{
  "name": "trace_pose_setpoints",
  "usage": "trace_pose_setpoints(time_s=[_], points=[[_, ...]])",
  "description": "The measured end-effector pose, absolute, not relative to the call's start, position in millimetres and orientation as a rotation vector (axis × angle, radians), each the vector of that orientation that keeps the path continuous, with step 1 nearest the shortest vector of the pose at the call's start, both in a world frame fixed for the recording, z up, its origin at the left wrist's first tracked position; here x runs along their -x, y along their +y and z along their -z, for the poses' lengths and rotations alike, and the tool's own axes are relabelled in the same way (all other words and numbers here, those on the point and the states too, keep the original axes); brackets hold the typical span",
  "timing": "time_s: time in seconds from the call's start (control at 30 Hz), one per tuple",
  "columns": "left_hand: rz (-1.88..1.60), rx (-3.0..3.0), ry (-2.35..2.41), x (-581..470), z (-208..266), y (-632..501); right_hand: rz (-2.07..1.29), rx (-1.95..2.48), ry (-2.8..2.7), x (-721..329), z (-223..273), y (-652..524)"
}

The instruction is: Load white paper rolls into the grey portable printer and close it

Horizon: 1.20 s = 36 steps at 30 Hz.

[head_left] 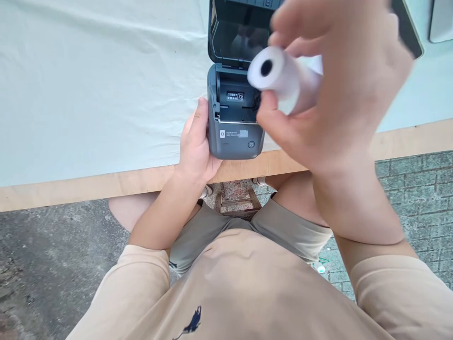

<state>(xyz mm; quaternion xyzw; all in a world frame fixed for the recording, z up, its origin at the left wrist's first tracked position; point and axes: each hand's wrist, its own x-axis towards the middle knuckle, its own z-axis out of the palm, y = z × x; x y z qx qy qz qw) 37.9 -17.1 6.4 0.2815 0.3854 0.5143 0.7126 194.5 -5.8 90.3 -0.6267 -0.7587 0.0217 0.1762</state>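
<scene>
A small dark grey label printer is held at the table's near edge, its black lid swung up and back. My left hand grips its left side, thumb along the edge and fingers underneath. Inside the paper bay, a small printed sticker shows and no roll sits there. My right hand is closed around a white paper roll with a dark core hole, tilted above the printer's right side. Motion blurs the right hand slightly. The roll hides part of the bay's right wall.
A white cloth covers the table, whose bare wooden edge runs along the front. A dark flat device lies behind my right hand, and a pale grey object is at the far right corner.
</scene>
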Motion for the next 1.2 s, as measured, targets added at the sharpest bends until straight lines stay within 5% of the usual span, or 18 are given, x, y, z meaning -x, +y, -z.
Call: trace_pose_setpoints(time_s=[0.47,1.2], points=[[-1.159,-0.567,0.862,-38.2,-10.9,-19.7,-0.114,1.838,-2.345,-147.3,-98.5,3.9],[-1.168,-0.579,0.809,-38.8,-9.1,-17.2,0.137,0.848,-2.188,-191.4,-49.0,-14.7]])
